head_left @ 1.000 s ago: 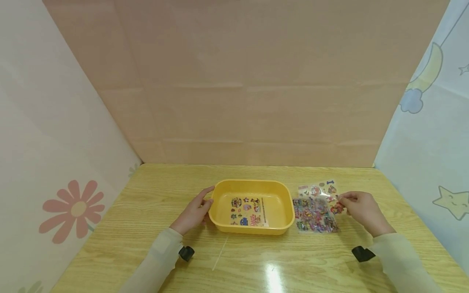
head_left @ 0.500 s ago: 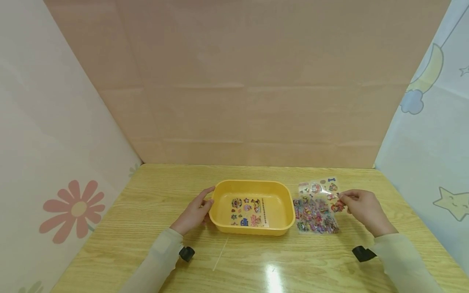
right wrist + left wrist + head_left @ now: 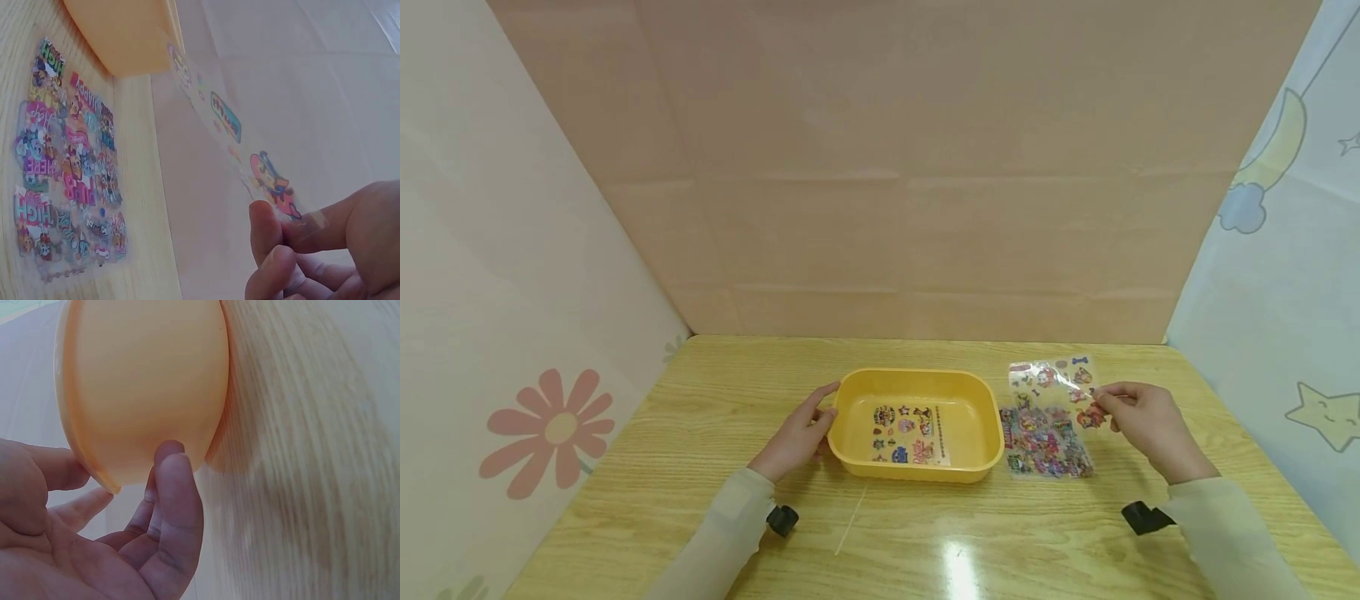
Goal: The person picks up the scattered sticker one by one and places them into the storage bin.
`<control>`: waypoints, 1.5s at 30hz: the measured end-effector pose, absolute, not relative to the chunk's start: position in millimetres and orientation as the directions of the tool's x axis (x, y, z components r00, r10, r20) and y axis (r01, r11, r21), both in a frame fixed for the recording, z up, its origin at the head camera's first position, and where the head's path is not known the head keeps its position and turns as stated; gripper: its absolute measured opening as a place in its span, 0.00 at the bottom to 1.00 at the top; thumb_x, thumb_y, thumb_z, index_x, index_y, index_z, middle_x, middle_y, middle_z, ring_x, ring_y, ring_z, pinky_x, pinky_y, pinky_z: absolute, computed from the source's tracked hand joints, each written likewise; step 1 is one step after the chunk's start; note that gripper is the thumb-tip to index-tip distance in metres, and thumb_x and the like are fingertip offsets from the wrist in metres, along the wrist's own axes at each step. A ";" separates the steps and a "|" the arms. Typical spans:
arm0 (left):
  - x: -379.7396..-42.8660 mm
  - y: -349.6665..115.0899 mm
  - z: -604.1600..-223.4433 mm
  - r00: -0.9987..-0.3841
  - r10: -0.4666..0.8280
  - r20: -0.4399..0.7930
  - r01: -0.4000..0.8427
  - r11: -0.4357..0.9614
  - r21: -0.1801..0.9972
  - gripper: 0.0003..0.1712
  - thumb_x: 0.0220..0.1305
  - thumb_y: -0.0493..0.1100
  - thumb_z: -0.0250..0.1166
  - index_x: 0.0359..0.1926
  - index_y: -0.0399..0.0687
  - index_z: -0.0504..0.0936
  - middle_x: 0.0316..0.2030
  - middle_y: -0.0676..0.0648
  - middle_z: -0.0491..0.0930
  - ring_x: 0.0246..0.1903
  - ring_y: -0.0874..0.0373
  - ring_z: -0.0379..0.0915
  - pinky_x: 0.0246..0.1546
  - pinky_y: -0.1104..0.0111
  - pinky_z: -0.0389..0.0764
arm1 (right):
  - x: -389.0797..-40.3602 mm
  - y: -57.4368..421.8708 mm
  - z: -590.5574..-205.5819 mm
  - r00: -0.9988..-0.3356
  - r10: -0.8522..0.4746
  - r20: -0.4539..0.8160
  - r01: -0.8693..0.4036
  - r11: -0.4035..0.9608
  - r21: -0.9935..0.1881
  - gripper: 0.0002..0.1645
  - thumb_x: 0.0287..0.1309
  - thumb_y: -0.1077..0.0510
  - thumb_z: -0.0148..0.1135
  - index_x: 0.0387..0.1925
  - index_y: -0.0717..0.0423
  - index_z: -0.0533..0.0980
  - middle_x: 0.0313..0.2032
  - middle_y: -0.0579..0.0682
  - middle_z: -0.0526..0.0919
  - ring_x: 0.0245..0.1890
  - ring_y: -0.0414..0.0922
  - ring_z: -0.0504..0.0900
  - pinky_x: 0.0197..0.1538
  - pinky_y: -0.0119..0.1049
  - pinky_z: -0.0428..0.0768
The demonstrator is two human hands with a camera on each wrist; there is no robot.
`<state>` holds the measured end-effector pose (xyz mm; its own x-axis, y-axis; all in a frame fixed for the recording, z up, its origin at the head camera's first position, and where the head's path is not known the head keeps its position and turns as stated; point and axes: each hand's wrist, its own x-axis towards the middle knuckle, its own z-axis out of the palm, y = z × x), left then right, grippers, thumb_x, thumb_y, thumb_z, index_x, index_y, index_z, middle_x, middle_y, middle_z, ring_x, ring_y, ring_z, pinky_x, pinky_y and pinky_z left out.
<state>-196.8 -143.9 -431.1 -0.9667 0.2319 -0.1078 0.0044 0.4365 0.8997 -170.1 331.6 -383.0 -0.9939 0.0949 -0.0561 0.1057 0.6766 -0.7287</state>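
Left and right hands at a wood-grain surface (image 3: 737, 408), each engaging one object. The left hand (image 3: 793, 437) is gripping the left end of a yellow plastic tray (image 3: 977, 429), its thumb touching the rim and its fingers pressing against the outer wall. The tray is standing upright on the surface; a transparent sticker sheet with a dotted strip (image 3: 910, 437) is lying flat on its floor. The right hand (image 3: 1150, 425) is clamping the right edge of a raised transparent sticker sheet (image 3: 1052, 383) between thumb and fingers. This sheet is tilting above a layered pile of colourful sticker sheets (image 3: 1048, 457), which is resting on the surface just beside the tray's right end. Pale sleeves are covering both forearms, and black devices (image 3: 782, 520) are projecting beside the wrists. A beige backdrop (image 3: 917, 225) is rising behind the surface
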 end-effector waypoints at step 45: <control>-195.7 -144.6 -429.4 -0.965 0.241 -0.105 0.012 0.438 0.899 0.29 0.80 0.46 0.50 0.77 0.61 0.59 0.39 0.41 0.74 0.28 0.49 0.76 0.25 0.60 0.81 | -173.6 292.0 -365.4 -0.998 0.033 -0.052 0.061 0.566 -0.822 0.30 0.76 0.47 0.50 0.62 0.69 0.72 0.35 0.46 0.84 0.26 0.41 0.76 0.24 0.36 0.72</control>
